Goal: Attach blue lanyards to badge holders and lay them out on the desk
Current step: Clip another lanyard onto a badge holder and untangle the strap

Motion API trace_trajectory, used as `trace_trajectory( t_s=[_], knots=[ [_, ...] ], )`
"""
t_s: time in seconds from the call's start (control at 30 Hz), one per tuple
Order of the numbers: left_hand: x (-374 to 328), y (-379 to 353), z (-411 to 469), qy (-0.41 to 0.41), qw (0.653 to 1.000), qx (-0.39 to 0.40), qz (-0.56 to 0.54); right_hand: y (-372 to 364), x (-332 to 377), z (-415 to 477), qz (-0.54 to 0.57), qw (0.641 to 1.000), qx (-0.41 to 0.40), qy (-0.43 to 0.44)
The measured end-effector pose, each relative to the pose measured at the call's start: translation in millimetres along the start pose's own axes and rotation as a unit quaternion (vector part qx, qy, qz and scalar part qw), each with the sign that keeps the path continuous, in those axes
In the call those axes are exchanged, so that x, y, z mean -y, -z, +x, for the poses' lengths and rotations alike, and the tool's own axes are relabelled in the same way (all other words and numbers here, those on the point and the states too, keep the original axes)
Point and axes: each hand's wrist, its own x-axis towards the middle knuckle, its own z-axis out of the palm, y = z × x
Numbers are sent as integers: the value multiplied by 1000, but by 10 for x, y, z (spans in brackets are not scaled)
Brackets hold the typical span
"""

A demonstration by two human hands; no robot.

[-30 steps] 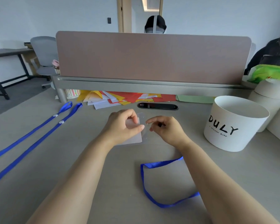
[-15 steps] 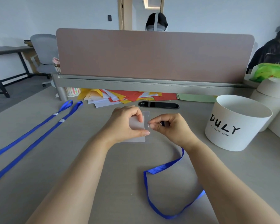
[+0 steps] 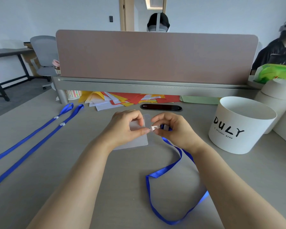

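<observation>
so the left grip (image 3: 124, 128) pinches the clear badge holder (image 3: 135, 141) over the middle of the counter (image 3: 40, 179). The right grip (image 3: 175, 129) is curled tight on the metal clip (image 3: 154, 128) of the blue lanyard (image 3: 155, 195), with the clip touching the holder's edge.

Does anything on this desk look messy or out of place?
Only the coloured papers stand out: a loose overlapping heap under the divider, sheets at all angles. The lanyards at left lie straight.
</observation>
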Motion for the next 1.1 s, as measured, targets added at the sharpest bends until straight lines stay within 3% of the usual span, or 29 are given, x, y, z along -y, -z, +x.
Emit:
trace_trajectory(
  t_s=[0.23, 0.53, 0.77, 1.1],
  knots=[
    [-25, -7, 3, -13, 999, -15, 42, 4, 6, 8, 4, 1000, 14, 2],
    [-73, 33, -25, 43, 994, -68, 68, 26, 41, -6, 134, 991, -6, -27],
    [-140, 54, -24, 68, 992, -21, 107, -12, 18, -4, 139, 990, -13, -29],
    [-140, 42, -9, 74, 997, 33, 15, 21, 46, -15, 126, 992, -22, -16]
  ],
)
